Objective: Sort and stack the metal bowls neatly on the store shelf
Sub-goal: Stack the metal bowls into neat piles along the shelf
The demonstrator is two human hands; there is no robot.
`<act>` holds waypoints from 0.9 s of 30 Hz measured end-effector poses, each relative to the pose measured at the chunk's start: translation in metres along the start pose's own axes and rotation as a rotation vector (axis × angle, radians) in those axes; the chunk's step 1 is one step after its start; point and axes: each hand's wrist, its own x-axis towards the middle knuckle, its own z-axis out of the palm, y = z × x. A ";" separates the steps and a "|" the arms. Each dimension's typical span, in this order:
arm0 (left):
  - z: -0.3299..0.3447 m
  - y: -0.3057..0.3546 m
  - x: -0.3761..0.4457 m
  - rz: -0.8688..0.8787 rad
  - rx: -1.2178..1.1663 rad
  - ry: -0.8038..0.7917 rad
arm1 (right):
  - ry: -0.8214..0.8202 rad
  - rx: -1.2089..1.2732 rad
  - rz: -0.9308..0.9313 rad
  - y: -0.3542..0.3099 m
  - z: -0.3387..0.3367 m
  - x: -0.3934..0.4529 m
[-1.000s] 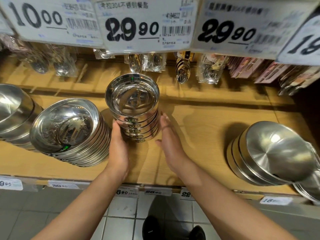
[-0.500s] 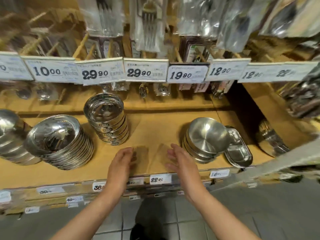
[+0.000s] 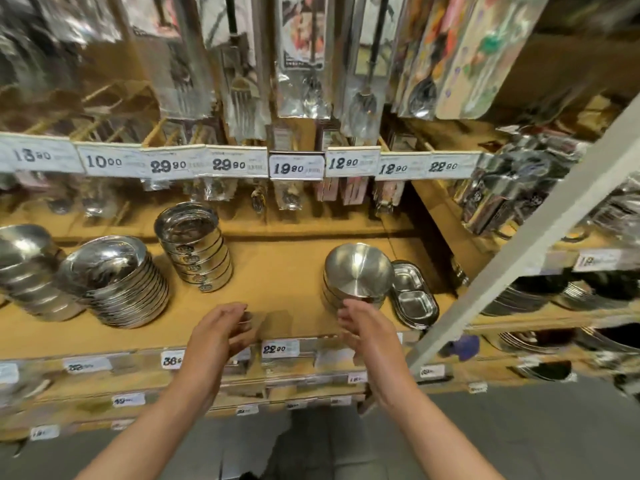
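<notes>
A stack of straight-sided metal bowls (image 3: pixel 194 247) stands upright on the wooden shelf (image 3: pixel 277 278), left of centre. To its left leans a tilted stack of wide shallow bowls (image 3: pixel 114 282), and beyond that another tilted stack (image 3: pixel 27 271). On the right sits a stack of brushed metal bowls (image 3: pixel 358 271), tipped toward me. My left hand (image 3: pixel 221 332) hovers over the shelf's front edge, fingers loosely curled, holding nothing. My right hand (image 3: pixel 363 327) is empty too, its fingertips just in front of the brushed bowls; contact is unclear.
Two-compartment metal trays (image 3: pixel 414 296) lie right of the brushed bowls. Price tags (image 3: pixel 239 164) line the rail above, with packaged cutlery (image 3: pixel 301 57) hanging over it. A white upright post (image 3: pixel 533 237) slants across the right. More metalware (image 3: pixel 588 289) fills the neighbouring shelves.
Both hands let go of the straight-sided bowl stack and drew back to the shelf front. My view pulled back and swung right; my right hand has neared the brushed bowls.
</notes>
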 end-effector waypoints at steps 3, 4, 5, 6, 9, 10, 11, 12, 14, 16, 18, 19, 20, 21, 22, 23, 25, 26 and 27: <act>-0.030 -0.010 -0.019 -0.031 -0.058 0.079 | -0.058 0.007 0.012 0.011 0.007 -0.009; -0.041 -0.011 -0.024 -0.035 -0.079 0.116 | -0.078 0.007 0.021 0.014 0.013 -0.011; -0.053 -0.011 -0.030 -0.036 -0.099 0.155 | -0.100 0.002 0.031 0.017 0.020 -0.013; -0.064 -0.010 -0.035 -0.036 -0.117 0.193 | -0.123 -0.007 0.039 0.019 0.029 -0.016; -0.104 -0.004 -0.050 -0.021 -0.177 0.279 | -0.202 -0.043 0.041 0.023 0.061 -0.025; -0.119 -0.002 -0.054 -0.014 -0.190 0.303 | -0.230 -0.066 0.029 0.025 0.072 -0.029; -0.134 -0.001 -0.059 -0.008 -0.198 0.327 | -0.259 -0.089 0.012 0.026 0.083 -0.033; -0.151 0.000 -0.064 -0.003 -0.205 0.348 | -0.285 -0.106 -0.003 0.028 0.095 -0.038; -0.188 0.000 -0.077 0.008 -0.211 0.379 | -0.324 -0.127 -0.019 0.031 0.119 -0.048; -0.228 0.002 -0.090 0.012 -0.218 0.414 | -0.342 -0.132 -0.023 0.034 0.145 -0.060; -0.269 0.004 -0.102 0.006 -0.231 0.451 | -0.342 -0.117 -0.008 0.038 0.172 -0.074; -0.288 0.007 -0.107 0.010 -0.246 0.465 | -0.350 -0.111 -0.003 0.042 0.186 -0.082; -0.305 0.010 -0.110 0.017 -0.263 0.474 | -0.361 -0.111 0.003 0.045 0.201 -0.091; -0.320 0.014 -0.113 0.024 -0.279 0.476 | -0.369 -0.111 0.009 0.049 0.217 -0.099; -0.333 0.018 -0.114 0.031 -0.291 0.472 | -0.373 -0.108 0.019 0.052 0.231 -0.106; -0.345 0.020 -0.115 0.037 -0.300 0.466 | -0.374 -0.105 0.029 0.056 0.246 -0.113; -0.362 0.023 -0.113 0.043 -0.309 0.450 | -0.387 -0.107 0.034 0.062 0.271 -0.126; -0.368 0.024 -0.111 0.041 -0.305 0.438 | -0.395 -0.105 0.037 0.064 0.281 -0.133; -0.374 0.024 -0.109 0.036 -0.297 0.425 | -0.398 -0.105 0.040 0.065 0.289 -0.138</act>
